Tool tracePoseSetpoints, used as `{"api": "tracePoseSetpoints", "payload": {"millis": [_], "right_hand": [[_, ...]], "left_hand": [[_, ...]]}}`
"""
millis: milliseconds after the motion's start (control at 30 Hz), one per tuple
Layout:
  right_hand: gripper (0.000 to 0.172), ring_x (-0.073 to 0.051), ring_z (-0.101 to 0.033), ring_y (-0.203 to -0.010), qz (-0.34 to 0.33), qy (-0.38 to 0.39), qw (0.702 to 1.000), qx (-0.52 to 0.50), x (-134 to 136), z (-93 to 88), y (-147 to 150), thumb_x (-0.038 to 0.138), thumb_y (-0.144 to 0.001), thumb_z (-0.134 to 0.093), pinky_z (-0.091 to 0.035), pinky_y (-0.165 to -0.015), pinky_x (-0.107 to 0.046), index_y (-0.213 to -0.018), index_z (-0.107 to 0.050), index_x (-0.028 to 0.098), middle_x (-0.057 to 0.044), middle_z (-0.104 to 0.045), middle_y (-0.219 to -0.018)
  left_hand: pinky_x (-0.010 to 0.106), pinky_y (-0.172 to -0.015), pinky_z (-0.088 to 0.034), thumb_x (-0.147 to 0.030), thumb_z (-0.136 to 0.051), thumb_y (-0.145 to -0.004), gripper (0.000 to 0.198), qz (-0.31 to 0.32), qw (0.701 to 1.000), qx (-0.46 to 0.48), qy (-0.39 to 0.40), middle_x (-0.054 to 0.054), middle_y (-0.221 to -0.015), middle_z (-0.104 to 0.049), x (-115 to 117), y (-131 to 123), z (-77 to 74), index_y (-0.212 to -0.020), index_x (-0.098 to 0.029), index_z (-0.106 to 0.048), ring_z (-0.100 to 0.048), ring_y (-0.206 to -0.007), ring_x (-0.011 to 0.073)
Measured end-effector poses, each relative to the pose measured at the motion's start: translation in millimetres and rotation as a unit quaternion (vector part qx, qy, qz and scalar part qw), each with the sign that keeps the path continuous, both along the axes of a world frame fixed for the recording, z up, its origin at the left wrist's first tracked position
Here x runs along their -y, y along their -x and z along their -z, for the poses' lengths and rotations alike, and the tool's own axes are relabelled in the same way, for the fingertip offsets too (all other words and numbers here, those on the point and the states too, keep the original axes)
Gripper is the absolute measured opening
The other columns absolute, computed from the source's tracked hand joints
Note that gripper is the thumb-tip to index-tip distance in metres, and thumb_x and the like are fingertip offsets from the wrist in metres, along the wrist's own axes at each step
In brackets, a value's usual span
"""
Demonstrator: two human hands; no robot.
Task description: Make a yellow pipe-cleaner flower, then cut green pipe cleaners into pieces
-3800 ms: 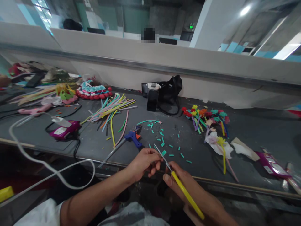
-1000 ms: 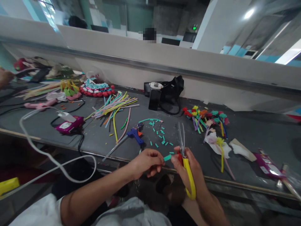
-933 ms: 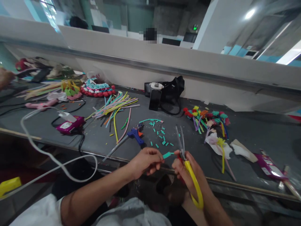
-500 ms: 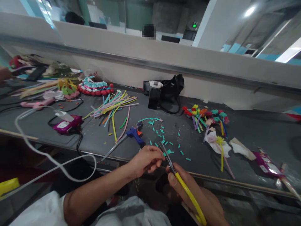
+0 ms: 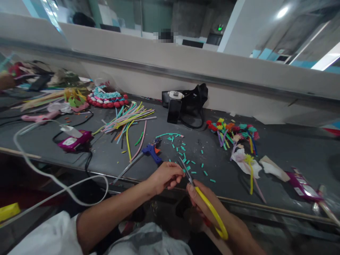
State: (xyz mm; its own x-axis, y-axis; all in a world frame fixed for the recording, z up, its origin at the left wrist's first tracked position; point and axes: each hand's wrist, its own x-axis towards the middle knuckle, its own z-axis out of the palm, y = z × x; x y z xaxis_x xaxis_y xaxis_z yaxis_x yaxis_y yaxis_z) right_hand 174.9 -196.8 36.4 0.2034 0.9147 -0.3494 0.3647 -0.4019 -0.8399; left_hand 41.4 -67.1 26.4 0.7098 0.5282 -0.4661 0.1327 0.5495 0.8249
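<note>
Scissors (image 5: 212, 209) with yellow handles are held in my right hand (image 5: 203, 198), its fingers wrapped round them. Their metal blades point away from me, slightly apart, beside the fingertips of my left hand (image 5: 167, 175). That left hand is closed in a pinch, and a bit of teal pipe cleaner shows at its fingertips, mostly hidden. Short cut teal pieces (image 5: 193, 162) lie scattered on the dark table (image 5: 223, 163) just beyond both hands. A longer curved teal pipe cleaner (image 5: 170, 134) lies behind them.
A blue glue gun (image 5: 151, 151) lies left of my hands. Further left are a heap of coloured pipe cleaners (image 5: 127, 118) and a magenta power strip (image 5: 75, 140). Pipe-cleaner flowers (image 5: 231, 131) lie right; a black bag (image 5: 195, 104) stands behind. Another person's hand (image 5: 6, 80) shows far left.
The scissors' blades have shifted slightly left and their handles have swung closer together. A small teal piece has dropped onto the table near the blades. My left hand has barely moved.
</note>
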Motion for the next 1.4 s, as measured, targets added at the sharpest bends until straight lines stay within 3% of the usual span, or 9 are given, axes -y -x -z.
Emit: {"api": "tracePoseSetpoints", "payload": {"millis": [133,433,633,833,1000,1133,1233,1333,1400], "right_hand": [[0.055,-0.005,-0.032,-0.04,0.002,0.092,0.992,-0.089,-22.2,12.5,-7.3,0.076,-0.08,-0.037,-0.025,-0.035,-0.015,-0.087,-0.047,0.023,0.008,-0.04,-0.056],[0.053,0.0,-0.022,-0.033,-0.008,0.202,0.967,-0.156,-64.8,-7.4,-23.4,0.073,-0.075,-0.051,-0.018,-0.032,-0.01,-0.078,-0.048,0.02,0.011,-0.036,-0.048],[0.05,0.0,-0.023,-0.03,0.01,0.158,0.977,-0.146,-54.9,-0.2,-21.3,0.069,-0.076,-0.054,-0.018,-0.029,-0.01,-0.077,-0.049,0.019,0.012,-0.035,-0.044],[0.047,-0.001,-0.032,-0.034,0.035,0.064,0.982,-0.177,-18.9,1.1,-22.2,0.066,-0.077,-0.055,-0.026,-0.032,-0.011,-0.09,-0.051,0.021,0.01,-0.044,-0.051],[0.048,-0.003,-0.034,-0.037,0.061,-0.023,0.977,-0.203,15.6,7.4,-20.0,0.065,-0.075,-0.058,-0.027,-0.033,-0.013,-0.096,-0.052,0.021,0.01,-0.044,-0.054],[0.044,-0.003,-0.035,-0.036,0.094,-0.098,0.973,-0.187,28.8,10.7,-13.5,0.06,-0.076,-0.061,-0.028,-0.032,-0.014,-0.094,-0.054,0.021,0.009,-0.045,-0.053],[0.042,-0.003,-0.035,-0.036,0.137,-0.175,0.961,-0.162,20.4,7.6,-14.9,0.057,-0.074,-0.065,-0.03,-0.032,-0.014,-0.09,-0.055,0.02,0.009,-0.045,-0.052],[0.043,-0.003,-0.036,-0.037,0.186,-0.251,0.937,-0.155,-0.7,2.4,-23.5,0.057,-0.073,-0.066,-0.03,-0.033,-0.014,-0.093,-0.055,0.021,0.01,-0.045,-0.053],[0.044,-0.004,-0.037,-0.038,0.212,-0.291,0.919,-0.164,-14.4,1.0,-29.9,0.058,-0.075,-0.064,-0.031,-0.034,-0.015,-0.098,-0.054,0.021,0.01,-0.045,-0.055]], "left_hand": [[0.018,-0.03,-0.019,-0.023,-0.058,-0.066,0.01,-0.003,1.0,-0.016,0.002,-0.005,-0.044,-0.05,-16.2,-8.0,8.4,-0.063,-0.014,-0.059,-0.033,-0.028,0.0038],[0.016,-0.033,-0.02,-0.018,-0.058,-0.064,0.013,-0.007,0.998,-0.064,0.019,-0.004,-0.043,-0.046,-42.6,-20.3,19.8,-0.054,-0.012,-0.053,-0.032,-0.032,0.0028],[0.015,-0.036,-0.029,-0.02,-0.061,-0.067,0.015,0.003,0.997,-0.067,-0.034,-0.001,-0.051,-0.053,-41.9,-17.5,25.7,-0.058,-0.011,-0.054,-0.041,-0.037,0.0039],[0.018,-0.044,-0.042,-0.02,-0.057,-0.078,0.007,-0.01,0.978,-0.086,-0.189,0.001,-0.063,-0.062,-34.5,-9.2,31.5,-0.08,-0.013,-0.056,-0.055,-0.046,0.0083],[0.019,-0.044,-0.042,-0.022,-0.056,-0.085,0.014,-0.023,0.927,-0.148,-0.345,-0.003,-0.058,-0.057,-35.3,-6.2,43.8,-0.075,-0.012,-0.058,-0.05,-0.042,0.0063],[0.027,-0.065,-0.051,-0.019,-0.057,-0.084,0.008,-0.068,0.858,-0.179,-0.477,0.001,-0.073,-0.062,-32.8,-2.1,48.3,-0.082,-0.013,-0.062,-0.06,-0.067,0.0124],[0.035,-0.089,-0.048,-0.014,-0.05,-0.083,0.019,-0.111,0.793,-0.202,-0.565,0.009,-0.102,-0.063,-23.5,-1.9,47.2,-0.098,-0.014,-0.062,-0.06,-0.1,0.0202],[0.041,-0.103,-0.038,-0.022,-0.051,-0.085,0.041,-0.126,0.738,-0.233,-0.621,0.019,-0.133,-0.048,-17.3,-15.8,45.6,-0.124,-0.01,-0.05,-0.044,-0.127,0.0262],[0.044,-0.109,-0.031,-0.033,-0.054,-0.084,0.057,-0.129,0.711,-0.262,-0.64,0.025,-0.144,-0.035,-22.6,-33.6,45.4,-0.132,-0.004,-0.043,-0.03,-0.137,0.0318]]}}
